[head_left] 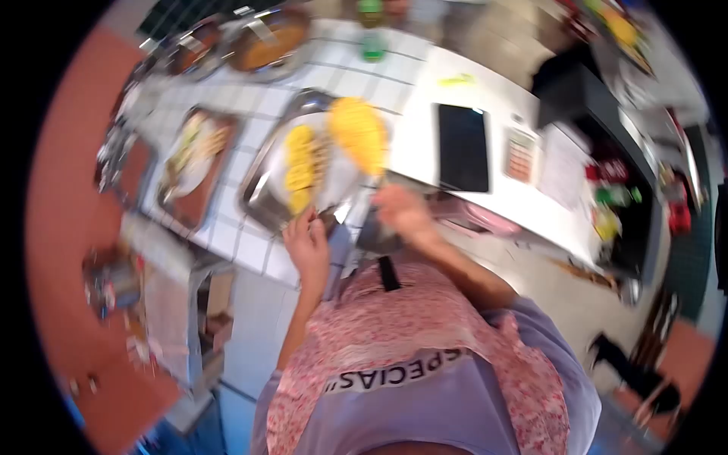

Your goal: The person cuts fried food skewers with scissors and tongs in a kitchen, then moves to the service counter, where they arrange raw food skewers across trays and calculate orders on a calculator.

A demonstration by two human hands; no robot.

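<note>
My left hand (307, 241) is at the near edge of a metal tray (256, 182), its fingers by the lower end of a row of yellow pieces (299, 163). A brownish strip of food (321, 163) lies beside the row on a white sheet or plate. My right hand (400, 208) is blurred, just below a large yellow oval item (358, 135) that overlaps the tray's right side. Something grey and dark (378, 233) shows between my hands; whether either hand grips it is unclear.
Left of the tray is another tray (216, 182) with a filled plate. Metal pans (269, 45) stand at the back. A black tablet (463, 148) and calculator (519, 154) lie on the white table at right. Part of another person (644, 383) shows at lower right.
</note>
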